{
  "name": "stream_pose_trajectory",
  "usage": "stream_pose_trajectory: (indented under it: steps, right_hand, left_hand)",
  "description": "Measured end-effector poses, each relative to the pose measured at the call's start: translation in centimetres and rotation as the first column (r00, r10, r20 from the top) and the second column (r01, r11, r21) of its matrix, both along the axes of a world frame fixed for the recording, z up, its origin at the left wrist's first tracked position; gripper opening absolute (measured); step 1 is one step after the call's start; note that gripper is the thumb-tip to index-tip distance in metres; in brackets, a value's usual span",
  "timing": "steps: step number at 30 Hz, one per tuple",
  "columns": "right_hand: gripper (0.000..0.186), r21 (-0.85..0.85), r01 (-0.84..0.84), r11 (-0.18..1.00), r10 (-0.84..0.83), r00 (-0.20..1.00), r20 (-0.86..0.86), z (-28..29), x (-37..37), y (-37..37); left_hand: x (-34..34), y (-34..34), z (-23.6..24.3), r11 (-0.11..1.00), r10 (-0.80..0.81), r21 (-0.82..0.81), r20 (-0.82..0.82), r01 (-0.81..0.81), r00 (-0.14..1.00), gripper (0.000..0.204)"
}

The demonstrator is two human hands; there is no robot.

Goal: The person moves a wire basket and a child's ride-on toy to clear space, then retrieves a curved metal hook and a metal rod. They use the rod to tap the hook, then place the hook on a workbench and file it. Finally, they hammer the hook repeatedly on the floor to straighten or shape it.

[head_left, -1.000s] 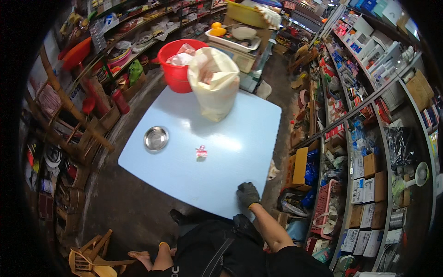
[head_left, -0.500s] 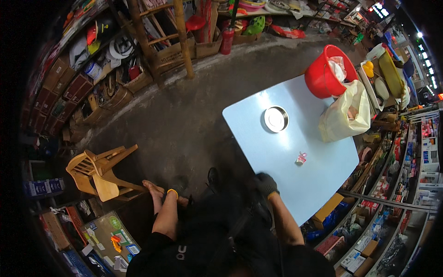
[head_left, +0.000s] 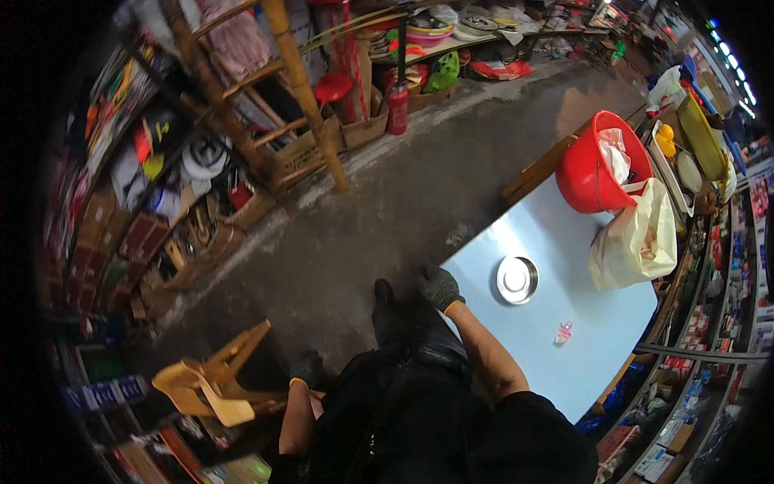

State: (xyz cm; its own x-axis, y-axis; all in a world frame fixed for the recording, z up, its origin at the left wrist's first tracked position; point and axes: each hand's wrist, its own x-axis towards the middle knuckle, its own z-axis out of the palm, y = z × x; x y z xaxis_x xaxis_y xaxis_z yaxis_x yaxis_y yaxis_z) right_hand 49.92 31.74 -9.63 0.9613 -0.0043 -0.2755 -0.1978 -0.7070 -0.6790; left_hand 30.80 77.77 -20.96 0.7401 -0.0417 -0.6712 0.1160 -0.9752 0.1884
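My right hand (head_left: pixel 440 290), in a dark grey knit glove with a yellow cuff, hangs beside the left edge of a pale blue table (head_left: pixel 516 379). Its fingers look curled, and I see nothing in them. Lower left, my left hand (head_left: pixel 308 369) wears a similar glove and hangs near a wooden chair (head_left: pixel 214 387); its fingers are too dark to make out. A round steel dish (head_left: pixel 517 280) stands on the table, with a small pink-and-white packet (head_left: pixel 563 333) nearer me. At the table's far right are a red bucket (head_left: pixel 592 173) and a cream bag (head_left: pixel 625 250).
A bamboo ladder (head_left: pixel 302 89) leans at the far left before crowded shelves (head_left: pixel 121 242). By it stands a red fire extinguisher (head_left: pixel 397 109). More stocked shelves (head_left: pixel 685 387) line the right. A dark concrete floor (head_left: pixel 363 218) lies between, and my dark shoe (head_left: pixel 383 292) shows on it.
The view has shifted, so the table and chair sit lower. My right hand has moved forward along the table's left edge. Another person's bare foot by the chair no longer shows clearly.
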Motion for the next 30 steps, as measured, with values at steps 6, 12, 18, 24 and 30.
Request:
stream_pose_trajectory:
  steps: [6,12,18,24,30]
  right_hand:
    - [0.055,-0.011,-0.043,0.999,0.04,0.979,-0.199,-1.0,8.6,0.3]
    - [0.041,-0.142,0.112,0.984,-0.146,0.954,-0.261,-3.6,11.3,0.0]
    - [0.042,-0.235,0.378,0.896,-0.428,0.874,-0.229,-7.4,11.6,-0.2]
    - [0.033,-0.047,0.76,0.649,-0.676,0.547,-0.494,-9.6,13.6,0.8]
    - [0.021,0.073,0.915,0.397,-0.664,0.341,-0.665,-10.4,15.5,-0.4]
  left_hand:
    - [13.5,4.9,2.5,0.859,-0.496,0.17,0.04,0.483,0.868,0.03]
    - [22.3,9.2,-1.2,0.674,-0.735,0.007,-0.095,0.739,0.671,0.04]
    - [41.0,10.7,-2.4,0.602,-0.796,-0.019,-0.099,0.799,0.597,0.035]
    - [63.7,1.9,0.6,0.952,-0.305,-0.059,-0.123,0.299,0.945,0.032]
    - [79.5,-9.8,-0.8,0.71,-0.692,-0.136,0.047,0.691,0.72,0.028]
